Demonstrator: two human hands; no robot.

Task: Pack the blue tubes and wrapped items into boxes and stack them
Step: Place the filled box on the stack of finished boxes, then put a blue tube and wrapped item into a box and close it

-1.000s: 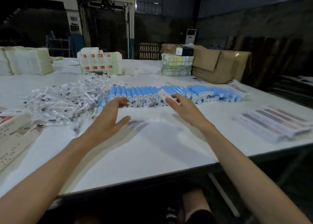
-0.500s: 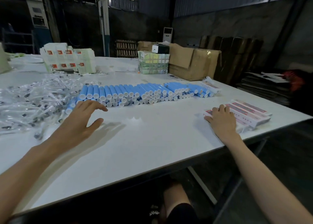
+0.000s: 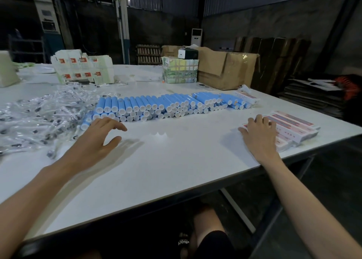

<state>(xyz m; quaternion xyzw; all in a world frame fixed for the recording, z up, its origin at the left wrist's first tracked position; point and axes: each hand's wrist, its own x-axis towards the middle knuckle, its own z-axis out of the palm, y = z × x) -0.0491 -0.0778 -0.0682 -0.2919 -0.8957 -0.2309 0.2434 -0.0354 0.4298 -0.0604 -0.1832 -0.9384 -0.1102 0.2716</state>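
A long row of blue tubes (image 3: 156, 106) with white caps lies across the middle of the white table (image 3: 156, 160). Left of it spreads a heap of clear-wrapped items (image 3: 43, 115). My left hand (image 3: 98, 139) hovers with loose fingers just in front of the row's left end, holding nothing. At the table's right edge lies a stack of flat white-and-red boxes (image 3: 291, 125). My right hand (image 3: 258, 135) rests on the stack's left end, fingers spread over the top box. Whether it grips a box cannot be told.
At the back stand a pile of filled white boxes with red marks (image 3: 82, 68), a banded bundle (image 3: 180, 72) and an open cardboard carton (image 3: 225, 68). One more flat box (image 3: 246, 97) lies by the tubes' right end. The table's edge runs close by my right hand.
My right hand left the tube row and moved right onto the flat boxes at the table's edge. My view turned right with it. My left hand stayed by the row's left end.
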